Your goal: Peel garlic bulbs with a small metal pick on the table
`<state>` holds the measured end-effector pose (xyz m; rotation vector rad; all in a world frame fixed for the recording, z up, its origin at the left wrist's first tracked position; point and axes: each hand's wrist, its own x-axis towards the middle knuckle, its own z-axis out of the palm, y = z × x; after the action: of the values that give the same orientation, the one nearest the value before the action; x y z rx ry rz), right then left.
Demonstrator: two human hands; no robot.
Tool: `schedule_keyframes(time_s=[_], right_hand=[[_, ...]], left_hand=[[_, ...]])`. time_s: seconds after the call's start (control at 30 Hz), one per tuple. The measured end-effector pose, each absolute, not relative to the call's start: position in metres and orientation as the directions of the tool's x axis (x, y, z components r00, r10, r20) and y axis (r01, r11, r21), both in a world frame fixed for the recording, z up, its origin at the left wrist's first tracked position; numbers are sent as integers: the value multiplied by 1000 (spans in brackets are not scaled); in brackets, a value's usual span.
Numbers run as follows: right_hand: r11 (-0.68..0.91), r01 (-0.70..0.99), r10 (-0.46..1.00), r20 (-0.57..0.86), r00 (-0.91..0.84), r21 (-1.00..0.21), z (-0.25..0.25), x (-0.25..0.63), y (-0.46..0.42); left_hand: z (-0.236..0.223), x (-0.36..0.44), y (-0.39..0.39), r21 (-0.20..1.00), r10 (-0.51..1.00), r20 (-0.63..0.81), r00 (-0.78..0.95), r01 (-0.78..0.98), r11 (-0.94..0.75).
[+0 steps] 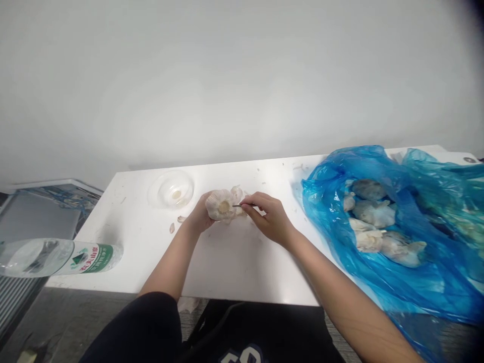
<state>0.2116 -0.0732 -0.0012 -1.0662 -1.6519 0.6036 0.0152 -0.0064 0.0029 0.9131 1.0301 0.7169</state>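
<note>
A whole garlic bulb (218, 203) is held in my left hand (200, 216), its root end turned toward me. My right hand (269, 217) pinches a thin dark metal tool (247, 204), and the tool's tip touches or nearly touches the bulb's right side; its exact kind is too small to tell. Papery garlic skins (237, 193) lie behind and beside the bulb, partly hidden by my hands. To the left of my left hand, loose garlic cloves (172, 228) rest on the white table (234, 262).
A clear glass bowl (171, 189) with a pale piece inside stands at the back left. A large water bottle (60, 257) is at the left edge. On the right, a blue plastic bag (328, 201) lies open with several garlic bulbs (374, 214) in it. A wall rises behind the table.
</note>
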Motion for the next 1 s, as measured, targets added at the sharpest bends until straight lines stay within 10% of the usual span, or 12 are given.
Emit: schedule_keyframes(time_s=[0.7, 1.0], right_hand=[[292, 268, 956, 285, -63, -918, -6, 212, -69], [467, 525, 838, 545, -7, -712, -9, 210, -70]], left_hand=[[9, 22, -11, 902, 885, -354, 302, -140, 408], [-4, 30, -14, 941, 958, -223, 178, -216, 259]])
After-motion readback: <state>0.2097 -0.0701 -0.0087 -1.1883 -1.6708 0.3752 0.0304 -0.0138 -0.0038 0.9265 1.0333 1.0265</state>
